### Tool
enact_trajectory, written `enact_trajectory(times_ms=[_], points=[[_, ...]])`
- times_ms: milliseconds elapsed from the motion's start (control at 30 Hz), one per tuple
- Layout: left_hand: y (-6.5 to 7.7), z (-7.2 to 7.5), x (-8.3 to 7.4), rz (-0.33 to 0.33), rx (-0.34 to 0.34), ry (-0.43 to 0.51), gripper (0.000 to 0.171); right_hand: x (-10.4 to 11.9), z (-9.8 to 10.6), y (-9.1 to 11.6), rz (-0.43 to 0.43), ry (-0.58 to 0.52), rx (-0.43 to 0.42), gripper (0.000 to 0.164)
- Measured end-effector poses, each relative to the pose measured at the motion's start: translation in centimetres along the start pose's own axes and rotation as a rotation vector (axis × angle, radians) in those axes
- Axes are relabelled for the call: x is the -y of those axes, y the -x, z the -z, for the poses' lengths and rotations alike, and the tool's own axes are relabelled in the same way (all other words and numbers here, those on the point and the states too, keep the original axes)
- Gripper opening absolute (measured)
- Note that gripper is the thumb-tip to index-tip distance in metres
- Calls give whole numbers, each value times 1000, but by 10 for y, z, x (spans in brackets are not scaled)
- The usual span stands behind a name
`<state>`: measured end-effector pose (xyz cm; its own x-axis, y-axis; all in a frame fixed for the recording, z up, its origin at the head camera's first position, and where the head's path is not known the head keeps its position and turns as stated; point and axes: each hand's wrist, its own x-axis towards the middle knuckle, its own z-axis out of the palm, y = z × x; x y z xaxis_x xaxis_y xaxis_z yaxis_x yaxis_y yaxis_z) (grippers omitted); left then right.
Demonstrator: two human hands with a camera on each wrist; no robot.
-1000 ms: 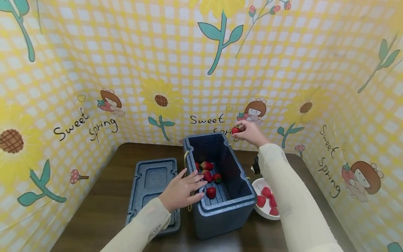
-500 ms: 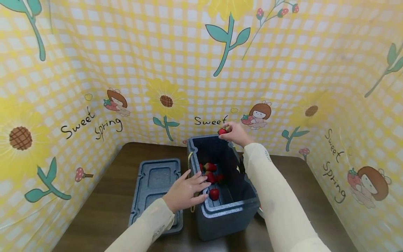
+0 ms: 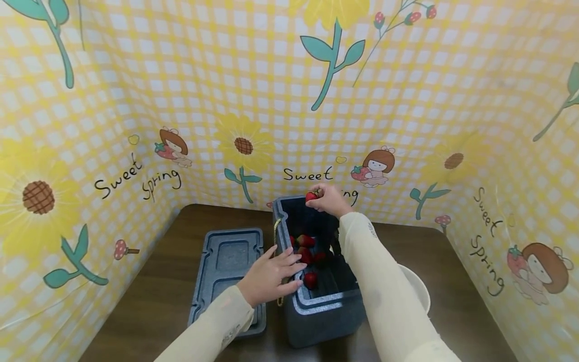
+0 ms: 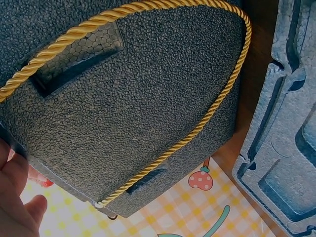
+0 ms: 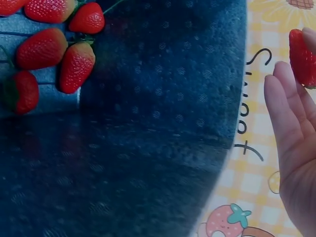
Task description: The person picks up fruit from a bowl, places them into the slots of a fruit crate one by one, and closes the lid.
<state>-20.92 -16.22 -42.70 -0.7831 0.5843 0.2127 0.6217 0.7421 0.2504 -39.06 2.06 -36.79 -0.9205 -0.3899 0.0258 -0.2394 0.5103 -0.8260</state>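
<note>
My right hand (image 3: 332,202) pinches a strawberry (image 3: 311,197) over the far end of a dark blue-grey foam box (image 3: 322,322). In the right wrist view, that held strawberry (image 5: 302,59) is partly cut off at the edge. My left hand (image 3: 269,276) rests on the box's left rim with its fingers spread and fairly straight. Several strawberries (image 3: 305,241) lie on the floor of the box, near its left wall. In the left wrist view, a gold twisted rope (image 4: 217,103) hangs along the box's side, with part of the left hand (image 4: 15,197) at the rim.
Left of the box lies its foam lid (image 3: 232,256) on the brown wooden table (image 3: 149,291). A white bowl (image 3: 420,289) stands to the right, mostly hidden by my right sleeve. Yellow checked cloth (image 3: 253,75) surrounds the table at the back and sides.
My right hand has carried the strawberry leftward, from beyond the box's right side to over its far end, and slightly lower. The left hand has stayed on the rim.
</note>
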Motion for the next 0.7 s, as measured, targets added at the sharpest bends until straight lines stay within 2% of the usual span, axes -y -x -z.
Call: enact_trajectory(times_ms=[333, 567, 700], points=[[1, -4, -2, -21, 12, -4, 44, -11, -17, 6, -51, -77, -6, 37], [0, -3, -1, -29, -11, -17, 43, -22, -33, 3, -86, 20, -13, 36], [0, -1, 0, -28, -12, -35, 43, -28, -40, 2, -103, 7, 4, 35]])
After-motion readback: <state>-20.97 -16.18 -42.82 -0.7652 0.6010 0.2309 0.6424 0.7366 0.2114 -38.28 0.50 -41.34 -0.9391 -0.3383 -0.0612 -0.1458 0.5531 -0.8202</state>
